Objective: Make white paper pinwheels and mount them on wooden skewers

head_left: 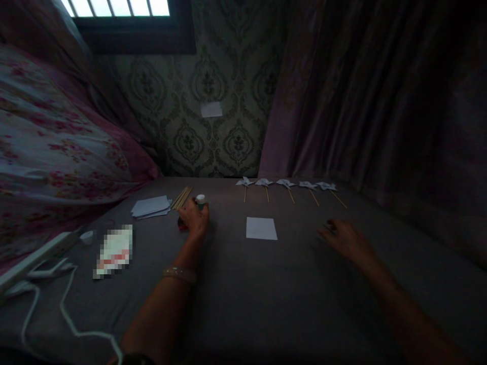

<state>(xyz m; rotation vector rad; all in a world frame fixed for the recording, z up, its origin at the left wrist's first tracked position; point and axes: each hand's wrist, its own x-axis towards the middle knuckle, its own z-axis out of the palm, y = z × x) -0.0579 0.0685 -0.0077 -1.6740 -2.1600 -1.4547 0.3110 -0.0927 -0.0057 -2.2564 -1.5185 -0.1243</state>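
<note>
My left hand is closed around a small white-capped bottle; its cap and a bit of green body show above the fingers. Something red shows beneath that hand, too dark to name. My right hand hovers at the right with thumb and fingers apart, a small dark gap between them. A square white sheet of paper lies flat between the two hands. Behind it, several paper pinwheels on thin sticks lie in a row.
Left of the bottle lie a stack of white paper and several wooden sticks. Nearer are a blurred-out packet, a small white cup or cap and a power strip with white cables. Curtains hang on both sides.
</note>
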